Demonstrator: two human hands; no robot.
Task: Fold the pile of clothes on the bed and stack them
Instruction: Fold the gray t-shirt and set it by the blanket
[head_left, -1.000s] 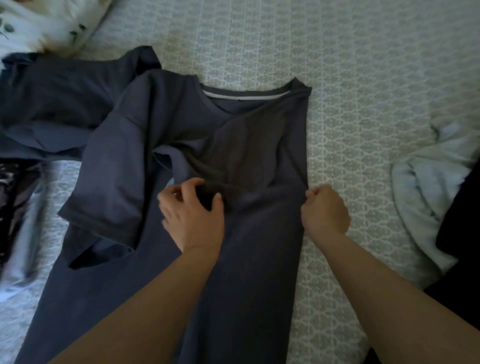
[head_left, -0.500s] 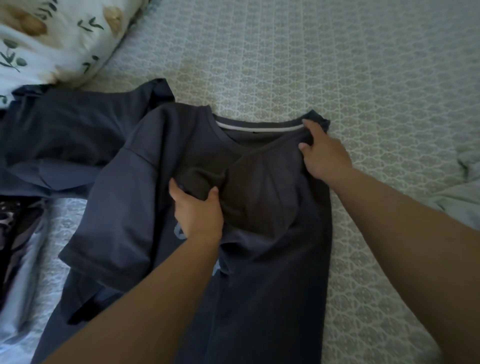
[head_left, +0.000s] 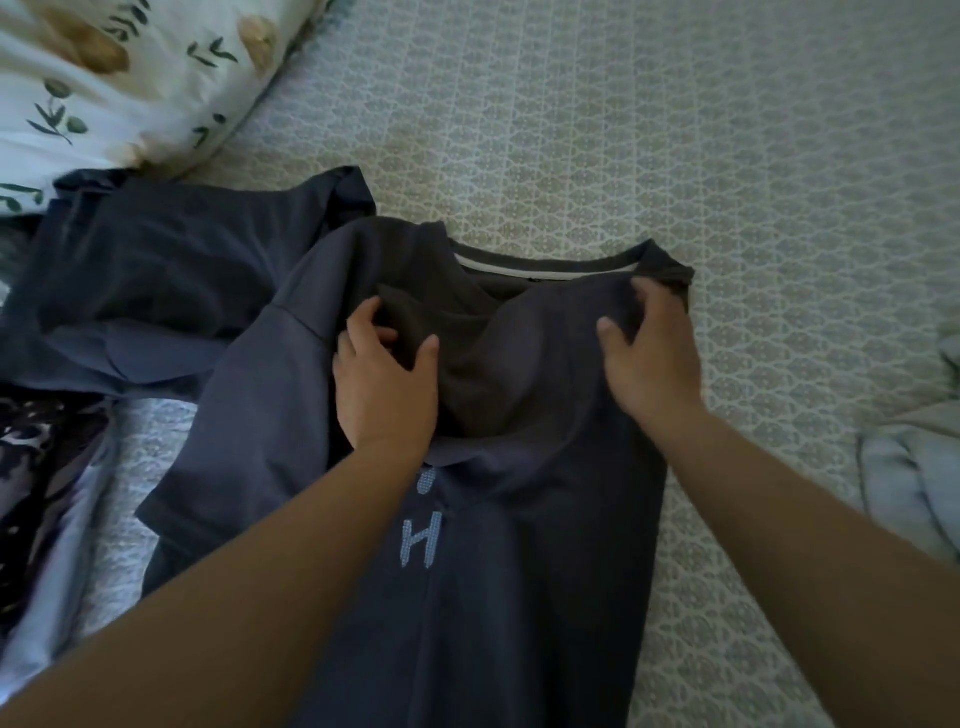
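Observation:
A dark blue-grey T-shirt (head_left: 530, 545) lies lengthwise on the bed, collar away from me, with a pale letter H showing on its front. A bunched fold of its cloth sits over the chest. My left hand (head_left: 384, 387) grips the left side of that fold, fingers curled into the fabric. My right hand (head_left: 649, 353) grips the cloth near the right shoulder, just below the collar. The shirt's left sleeve (head_left: 234, 415) spreads out to the left.
The patterned bedspread (head_left: 675, 130) stretches behind and to the right. A leaf-print pillow (head_left: 104, 78) lies at the top left, another dark garment (head_left: 156, 291) below it. Dark patterned cloth (head_left: 36, 467) lies at the left edge, pale blue clothes (head_left: 909, 467) at the right edge.
My right hand went from the shirt's right edge up to its shoulder. My left hand carried the bunched fold up toward the collar, uncovering the letter H.

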